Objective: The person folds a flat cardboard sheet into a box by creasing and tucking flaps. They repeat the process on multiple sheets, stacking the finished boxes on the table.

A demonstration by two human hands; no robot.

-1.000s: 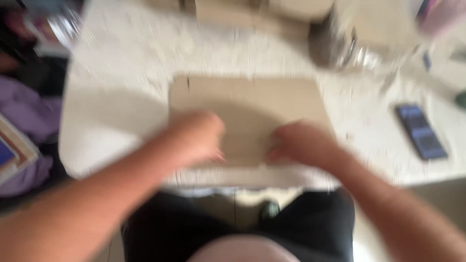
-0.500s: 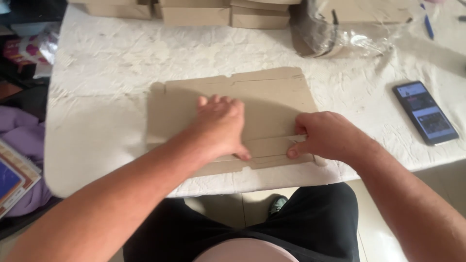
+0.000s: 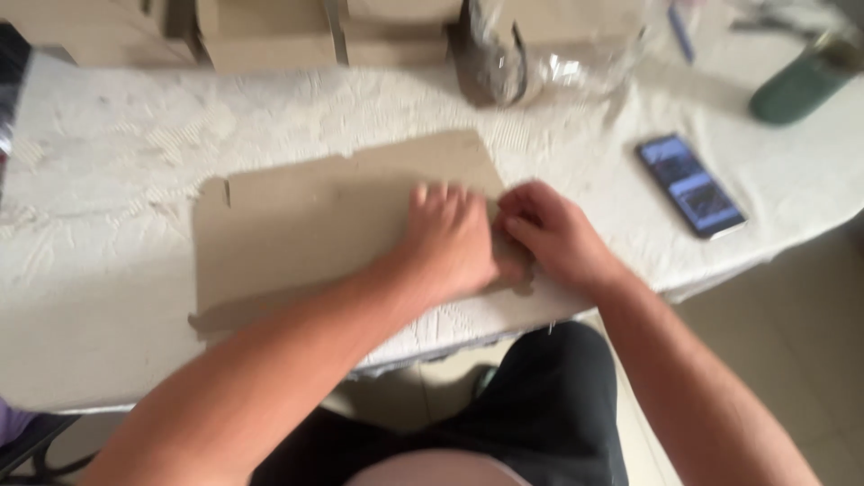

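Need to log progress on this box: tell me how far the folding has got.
Done: little; the cardboard blank lies almost wholly flat on the white table. In hand: the left hand presses its right end while the right hand works the edge there. Left: no wall stands up; the finished boxes at the back show the shape to reach.

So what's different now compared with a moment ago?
Both hands have slid to the right end of the flat cardboard sheet; the left hand presses flat, the right hand works the edge beside it. The phone and the table stayed put.
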